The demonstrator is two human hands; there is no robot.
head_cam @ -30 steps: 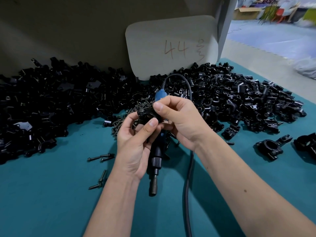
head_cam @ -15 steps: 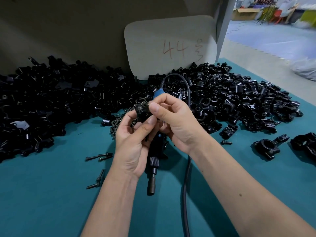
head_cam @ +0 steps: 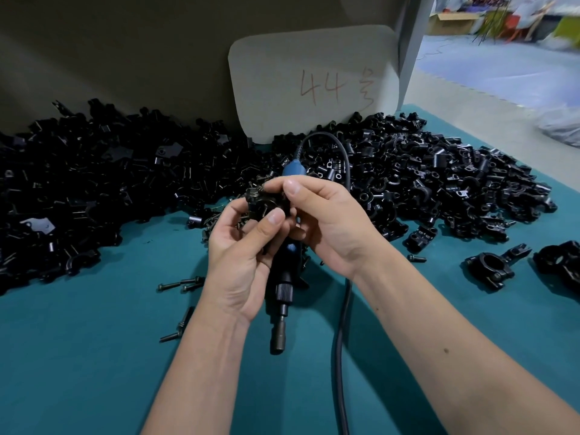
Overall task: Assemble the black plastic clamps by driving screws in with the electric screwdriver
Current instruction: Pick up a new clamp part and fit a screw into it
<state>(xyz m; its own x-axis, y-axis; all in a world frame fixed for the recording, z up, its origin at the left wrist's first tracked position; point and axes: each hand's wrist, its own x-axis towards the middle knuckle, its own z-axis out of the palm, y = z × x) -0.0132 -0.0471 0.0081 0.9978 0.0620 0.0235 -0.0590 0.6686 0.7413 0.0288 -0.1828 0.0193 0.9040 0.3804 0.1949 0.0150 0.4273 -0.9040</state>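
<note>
Black clamp; 2 hands

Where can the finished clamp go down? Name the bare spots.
Bare teal mat lies near-left, below the loose screws, and near-right between the cord and the assembled clamps. The far side is crowded with piles of clamp parts.

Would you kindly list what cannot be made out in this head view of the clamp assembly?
- Small black plastic clamp: most of it is hidden by the fingers of the left hand and right hand.
- Black electric screwdriver with blue cap: its middle is hidden behind both hands.
- Screwdriver's black cable: cut off by the bottom edge.
- Black parts pile: single pieces too dark to separate.
</note>
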